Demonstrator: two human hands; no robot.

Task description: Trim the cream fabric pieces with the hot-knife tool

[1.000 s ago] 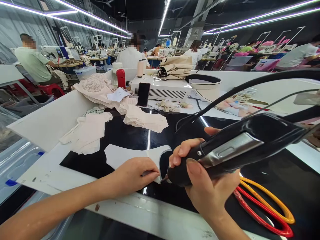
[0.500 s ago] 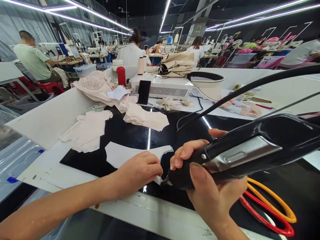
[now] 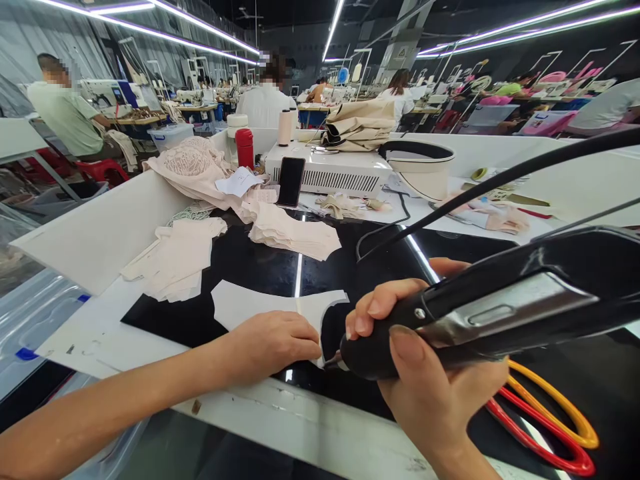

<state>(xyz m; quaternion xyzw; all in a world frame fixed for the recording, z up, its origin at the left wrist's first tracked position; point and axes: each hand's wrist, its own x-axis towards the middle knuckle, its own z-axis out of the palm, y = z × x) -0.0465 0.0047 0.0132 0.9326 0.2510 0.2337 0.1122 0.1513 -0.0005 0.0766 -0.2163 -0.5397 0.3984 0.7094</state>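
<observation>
My right hand (image 3: 430, 380) is wrapped round a black corded hand tool (image 3: 530, 300) with a metal lever on its side. Its narrow metal tip (image 3: 337, 362) points left, close to the right end of a white cut piece (image 3: 255, 300). This piece has curved edges and lies flat on the black board. My left hand (image 3: 273, 343) rests on the piece's near edge, fingers together and bent down at its right end, the fingertips just left of the tool tip. The thumb is mostly hidden.
Pale pink cut pieces (image 3: 177, 260) and a pale pink stack (image 3: 293, 230) lie beyond. Orange and red handles (image 3: 545, 433) lie at right. A phone (image 3: 291, 181) leans on a white vented box (image 3: 325, 170). The tool's black cable (image 3: 500, 180) arches across the right side. Other people sit farther back.
My left hand has flattened slightly, its fingers stretching lower toward the piece's end. My right hand and the tool have shifted a little to the right in view.
</observation>
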